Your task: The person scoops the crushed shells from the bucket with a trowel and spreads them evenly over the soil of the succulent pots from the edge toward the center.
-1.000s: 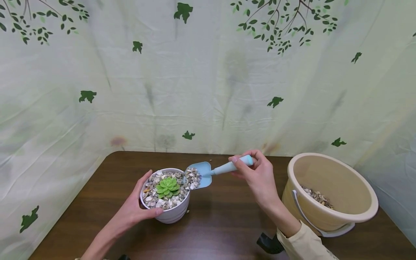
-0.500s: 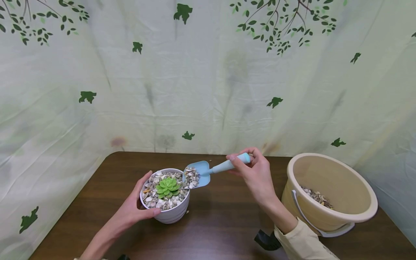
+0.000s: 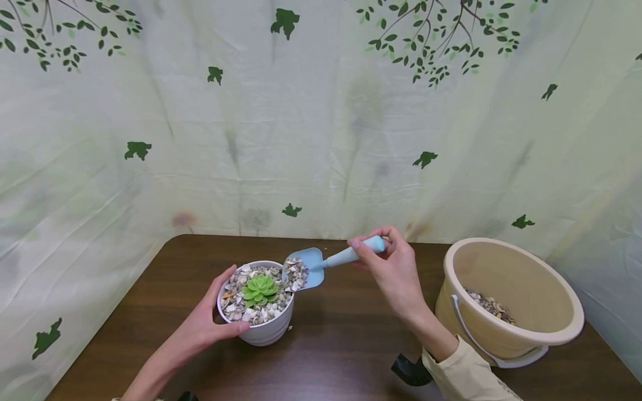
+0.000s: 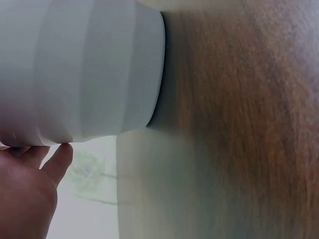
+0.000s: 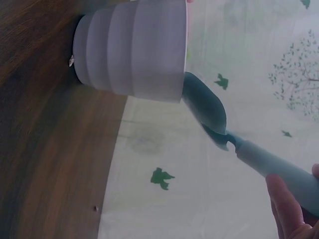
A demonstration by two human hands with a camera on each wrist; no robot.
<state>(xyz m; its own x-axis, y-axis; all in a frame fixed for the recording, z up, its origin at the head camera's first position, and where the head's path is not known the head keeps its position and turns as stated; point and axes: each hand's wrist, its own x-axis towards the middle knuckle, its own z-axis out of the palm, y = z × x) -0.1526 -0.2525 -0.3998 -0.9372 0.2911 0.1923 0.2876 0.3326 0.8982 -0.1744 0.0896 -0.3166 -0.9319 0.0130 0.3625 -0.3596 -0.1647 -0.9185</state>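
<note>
A white ribbed flower pot (image 3: 266, 334) stands upright on the brown table, with a green succulent (image 3: 259, 290) amid shell-like gravel (image 3: 261, 317). My left hand (image 3: 207, 320) grips the pot's left side, thumb at the front rim; the left wrist view shows fingertips against the pot wall (image 4: 84, 64). My right hand (image 3: 391, 273) pinches the handle of a light blue hand trowel (image 3: 346, 257). Gravel lies heaped on its blade, whose tip meets the pot's right rim. From the right wrist, the trowel blade (image 5: 207, 107) appears tilted toward the pot, underside showing.
A cream bucket (image 3: 441, 303) with a grey handle stands on the right, some gravel (image 3: 489, 305) at its bottom. Small bits of gravel (image 3: 290, 328) lie on the table (image 3: 341, 345). A leaf-printed curtain (image 3: 321, 122) hangs behind the table.
The right hand and trowel have shifted slightly left toward the pot. The gravel on the blade looks much the same, and the left hand keeps its hold on the flower pot.
</note>
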